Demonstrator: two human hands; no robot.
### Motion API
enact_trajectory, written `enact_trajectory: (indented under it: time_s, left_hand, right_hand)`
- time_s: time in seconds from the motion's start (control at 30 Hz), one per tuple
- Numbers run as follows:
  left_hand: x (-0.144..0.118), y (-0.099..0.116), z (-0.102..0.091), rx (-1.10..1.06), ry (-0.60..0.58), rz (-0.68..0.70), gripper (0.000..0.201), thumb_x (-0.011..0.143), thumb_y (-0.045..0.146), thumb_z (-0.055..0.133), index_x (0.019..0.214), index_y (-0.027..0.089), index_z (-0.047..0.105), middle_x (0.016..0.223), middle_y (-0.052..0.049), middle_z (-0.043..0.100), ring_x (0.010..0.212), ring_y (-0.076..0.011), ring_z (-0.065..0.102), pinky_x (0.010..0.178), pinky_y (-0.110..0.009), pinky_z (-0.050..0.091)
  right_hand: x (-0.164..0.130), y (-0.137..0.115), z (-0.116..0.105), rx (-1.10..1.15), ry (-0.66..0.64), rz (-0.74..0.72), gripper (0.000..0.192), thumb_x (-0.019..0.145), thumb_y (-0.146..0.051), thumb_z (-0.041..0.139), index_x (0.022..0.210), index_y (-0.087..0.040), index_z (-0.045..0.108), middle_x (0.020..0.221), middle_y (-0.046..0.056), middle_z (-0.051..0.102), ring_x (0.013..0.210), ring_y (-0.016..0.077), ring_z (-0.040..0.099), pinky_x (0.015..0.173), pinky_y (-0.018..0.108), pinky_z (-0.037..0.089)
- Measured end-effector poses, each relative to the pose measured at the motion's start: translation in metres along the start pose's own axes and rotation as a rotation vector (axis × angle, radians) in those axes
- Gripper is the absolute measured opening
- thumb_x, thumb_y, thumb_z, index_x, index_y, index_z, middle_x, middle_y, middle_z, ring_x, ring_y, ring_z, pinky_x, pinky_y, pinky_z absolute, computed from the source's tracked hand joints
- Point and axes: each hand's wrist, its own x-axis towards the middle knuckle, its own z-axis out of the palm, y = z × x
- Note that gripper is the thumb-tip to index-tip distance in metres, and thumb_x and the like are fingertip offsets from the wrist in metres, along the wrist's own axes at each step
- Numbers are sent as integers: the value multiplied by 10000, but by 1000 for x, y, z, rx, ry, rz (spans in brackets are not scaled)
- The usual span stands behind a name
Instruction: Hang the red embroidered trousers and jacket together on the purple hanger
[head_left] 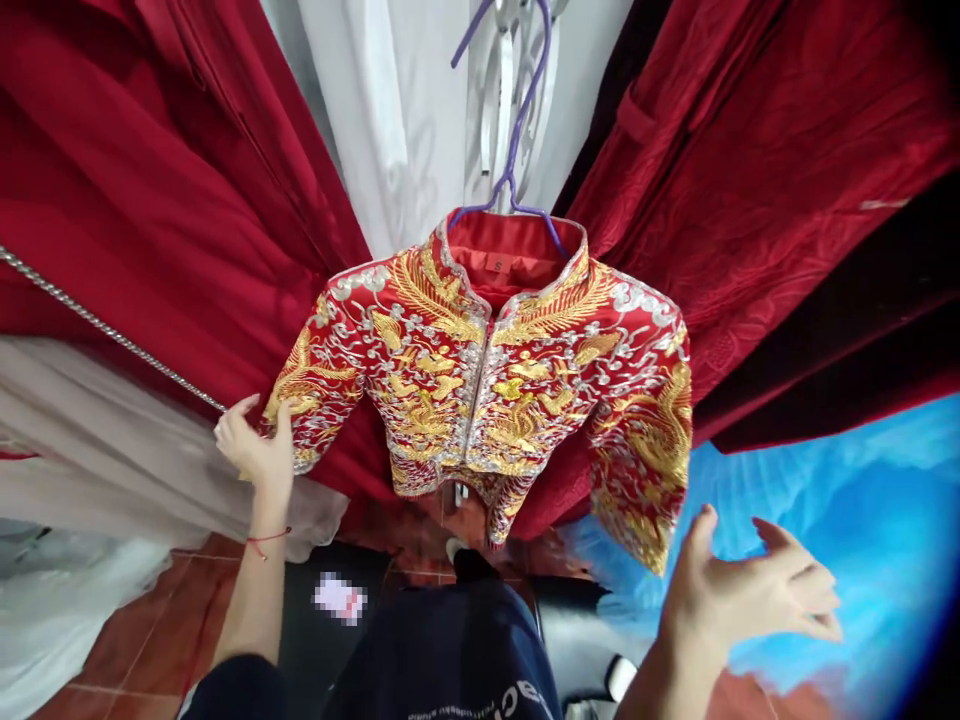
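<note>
A short red jacket, thickly embroidered in gold and silver, hangs upright on a purple hanger in the middle of the view. It has a stand collar, and its front edges meet down the centre. My left hand is at the cuff of the sleeve on the left, thumb and fingers apart; whether it touches the cloth I cannot tell. Beyond the lower end of the right-hand sleeve, my right hand is spread with nothing in it. A small size label shows inside the collar.
Red garments hang on the left, and darker red ones on the right. White cloth hangs behind the hanger. Blue tulle lies at the lower right. A silvery chain slants in from the left. Below is reddish tiled floor.
</note>
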Motion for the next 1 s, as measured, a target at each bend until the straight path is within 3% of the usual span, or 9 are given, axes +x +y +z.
enact_trajectory:
  time_s: [0.07,0.17,0.23,0.33,0.47,0.57,0.7,0.83,1.0]
  left_hand:
    - [-18,4,9,-73,5,146,364,871,451,636,1075,150,645,1136,-189,667,1149,-326,589,1072,-503,395]
    - [-48,13,34,-272,-382,212,294,815,426,719,997,201,667,1052,-127,704,1060,-290,653,1039,-457,459]
    - [-61,20,57,-427,-584,27,510,673,436,846,1082,202,650,1170,-133,685,1149,-310,634,1093,-477,433]
    - [-64,32,94,-662,-652,-292,694,619,445,874,1189,177,583,1319,-171,622,1273,-313,581,1143,-482,405]
    - [-58,45,126,-783,-713,-343,584,716,435,804,1199,188,586,1309,-140,659,1216,-248,639,1094,-408,476]
    - [-60,48,128,-797,-756,-365,644,617,398,872,1171,174,633,1224,-127,715,1139,-270,680,1046,-432,512]
    - [-65,37,113,-760,-792,-404,511,535,432,898,912,127,735,1008,-128,778,1041,-331,704,1012,-494,513]
    - [-71,26,96,-752,-819,-420,469,493,446,905,791,119,750,889,-118,785,982,-351,712,951,-486,540]
    - [-86,30,87,-775,-783,-460,570,587,531,836,971,120,747,1001,-142,778,988,-319,725,908,-445,573]
  right_hand:
    - [-19,-15,0,189,-111,-110,358,871,-516,605,1018,-198,683,977,187,704,946,380,654,857,581,457]
    - [-43,-46,18,483,-571,-198,391,893,-577,575,880,-194,650,857,107,705,787,252,664,790,422,527]
    - [-51,-63,41,491,-650,-99,552,785,-664,666,1018,-165,632,993,148,709,912,286,672,852,443,530]
    - [-56,-79,77,592,-670,54,819,619,-701,771,1167,-124,575,1199,222,659,1111,340,632,975,488,494]
    - [-64,-86,102,798,-795,210,791,581,-656,800,1161,-167,576,1166,141,706,1084,288,664,970,438,517]
    - [-69,-80,100,773,-787,261,676,560,-630,817,1017,-163,644,1042,125,744,995,289,683,900,426,541]
    - [-64,-66,88,779,-865,295,544,541,-620,832,753,-141,685,790,104,747,781,268,694,746,389,562]
    - [-58,-59,77,809,-902,274,553,550,-604,846,807,-133,710,840,110,762,810,264,706,772,374,562]
    - [-67,-55,69,745,-892,249,622,650,-714,721,920,-156,675,922,124,763,874,273,717,767,369,566]
